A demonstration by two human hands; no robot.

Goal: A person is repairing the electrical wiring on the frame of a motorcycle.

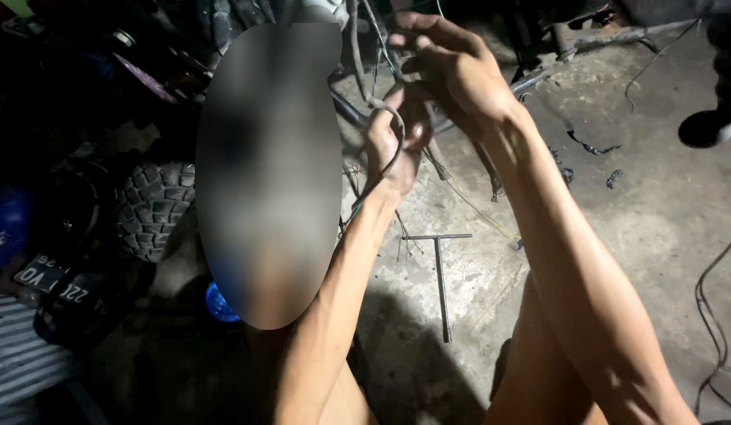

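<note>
A dim vehicle repair workshop: a knobby tyre (151, 206) left of the grip, a T-handle wrench (440, 275) on the stained concrete floor (641, 197) below it, loose wires (716, 299) to the right.

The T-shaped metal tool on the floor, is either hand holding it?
No, the T-shaped tool lies alone on the concrete floor while both hands work on wires above it.
</note>
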